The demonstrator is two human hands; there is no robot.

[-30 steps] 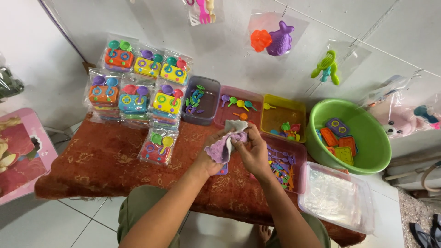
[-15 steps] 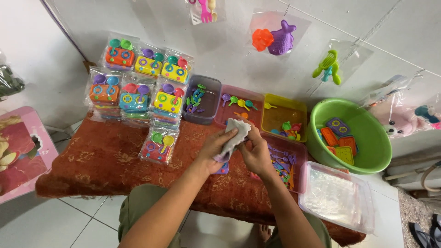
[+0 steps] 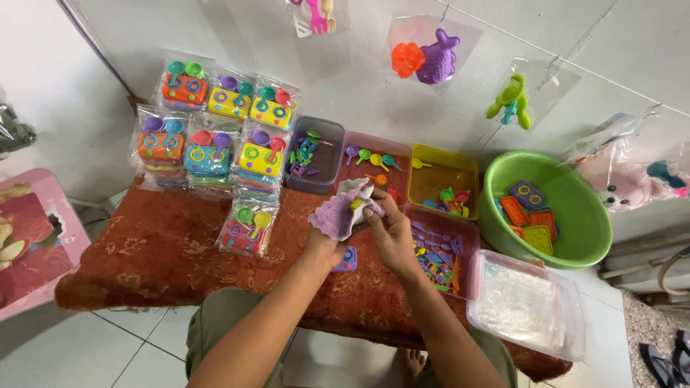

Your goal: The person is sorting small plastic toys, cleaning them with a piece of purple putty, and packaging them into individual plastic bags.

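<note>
My left hand holds a clear plastic bag with a purple toy stove inside it, above the red patterned cloth. My right hand pinches the bag's open top, where a small yellow piece shows. A small purple toy part lies on the cloth just under my left hand. A packed toy set in a bag lies to the left of my hands.
Stacked packed toy sets stand at the back left. Behind and right of my hands are a grey tray, pink trays, a yellow tray, a green basin and a clear box of bags.
The bag was lifted and turned in both hands, then came back down slightly; the purple stove now shows on its left side. My right hand stays at the bag's top.
</note>
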